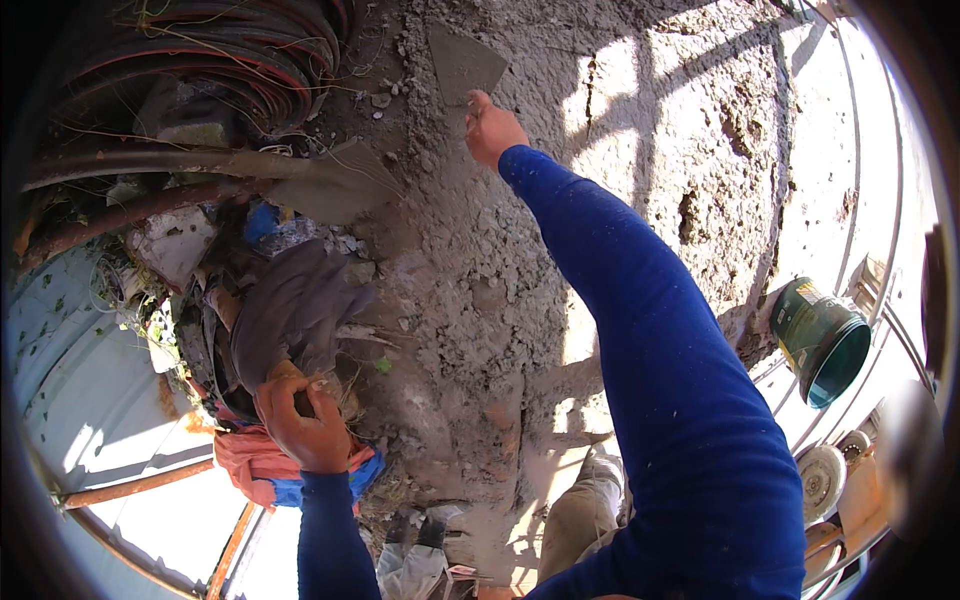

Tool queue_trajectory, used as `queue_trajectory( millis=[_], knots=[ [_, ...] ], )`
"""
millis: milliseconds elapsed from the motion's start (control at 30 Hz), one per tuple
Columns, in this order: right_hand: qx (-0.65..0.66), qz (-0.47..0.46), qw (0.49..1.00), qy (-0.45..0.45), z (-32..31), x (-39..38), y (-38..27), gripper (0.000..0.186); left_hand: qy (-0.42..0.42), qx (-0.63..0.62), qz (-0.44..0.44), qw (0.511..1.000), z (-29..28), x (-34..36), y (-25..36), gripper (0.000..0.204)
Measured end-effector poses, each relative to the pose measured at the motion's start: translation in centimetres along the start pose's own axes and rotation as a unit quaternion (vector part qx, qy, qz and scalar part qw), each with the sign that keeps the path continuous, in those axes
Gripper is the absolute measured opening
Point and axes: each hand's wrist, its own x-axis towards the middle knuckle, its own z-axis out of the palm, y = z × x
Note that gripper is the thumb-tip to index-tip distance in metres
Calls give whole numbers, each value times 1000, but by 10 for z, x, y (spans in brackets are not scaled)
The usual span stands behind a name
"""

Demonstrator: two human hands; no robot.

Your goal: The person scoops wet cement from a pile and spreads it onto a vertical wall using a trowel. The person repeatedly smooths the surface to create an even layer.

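Note:
My right hand [490, 130] grips a flat grey metal trowel [462, 65] over rough, wet grey mortar [470, 300], high in the head view. My left hand [305, 425] is closed at the lower edge of a crumpled dark grey cloth [290, 300]; exactly what its curled fingers hold, I cannot make out. Just below that hand lies red and blue fabric [250, 450]. My blue-sleeved right arm stretches across the lower right of the view, and beige trousers and a leg show beneath it.
Coiled dark hose [230, 60] lies upper left, above rusty pipes [120, 205] and piled debris [175, 240]. A pale corrugated sheet [70, 350] is at far left. Bands of sunlight cross the mortar. A dark green bucket [810, 330] lies tipped at right, with round metal discs [822, 480] below it.

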Motion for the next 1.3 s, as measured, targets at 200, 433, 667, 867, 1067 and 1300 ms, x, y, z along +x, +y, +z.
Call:
queue_trajectory(
  millis=[200, 433, 667, 867, 1067, 1300],
  knots=[
    [-37, 32, 991, 128, -112, 24, 131, 48, -11, -3, 14, 1000, -3, 3, 2, 10],
    [382, 167, 890, 185, -176, -81, 243, 42, -11, -4, 10, 1000, -3, 4, 6, 10],
    [458, 197, 851, 164, -119, -63, 220, 37, -17, 10, 28, 999, 0, 1, 3, 8],
    [307, 73, 949, 11, -43, -58, 105, 56, -2, 13, 33, 999, 2, -1, -1, 7],
    [358, 65, 931, 28, -92, -128, 138, 53, -3, 13, 29, 999, -5, -5, -4, 8],
    [-11, 134, 959, 248, -229, -223, 442, 61, -10, 15, 40, 999, 11, -3, -6, 7]
  ],
)
